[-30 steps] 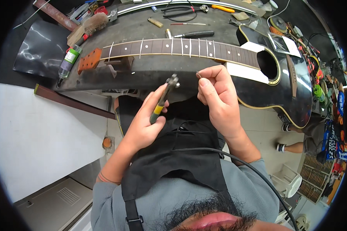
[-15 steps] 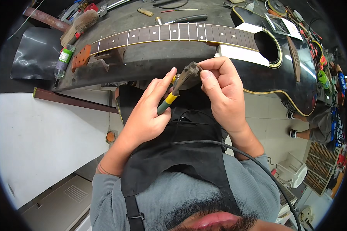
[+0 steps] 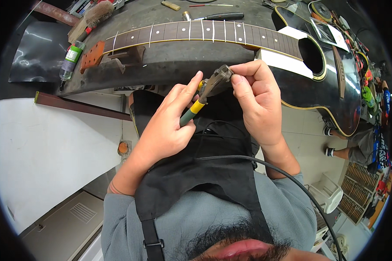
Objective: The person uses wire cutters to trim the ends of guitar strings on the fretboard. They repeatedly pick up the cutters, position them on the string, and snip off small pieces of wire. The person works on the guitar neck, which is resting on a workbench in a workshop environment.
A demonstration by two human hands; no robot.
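Gripping pliers [image 3: 209,89] in the left hand [image 3: 166,124], short of the table [image 3: 174,56]; pinching with the right hand [image 3: 262,104] at the jaws, too small to tell on what. Could nip skin if squeezing off-line, or mark the guitar [image 3: 257,37] if slipping.

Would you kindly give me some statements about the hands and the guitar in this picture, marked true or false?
1. The left hand holds pliers with green-and-yellow handle colouring. True.
2. The right hand is wrapped around the handles. False: its fingers are at the pliers' head.
3. White sheets lie along both sides of the fretboard near the sound hole. True.
4. The headstock is black. False: it is orange-brown.
5. A green-labelled bottle is near the headstock. True.
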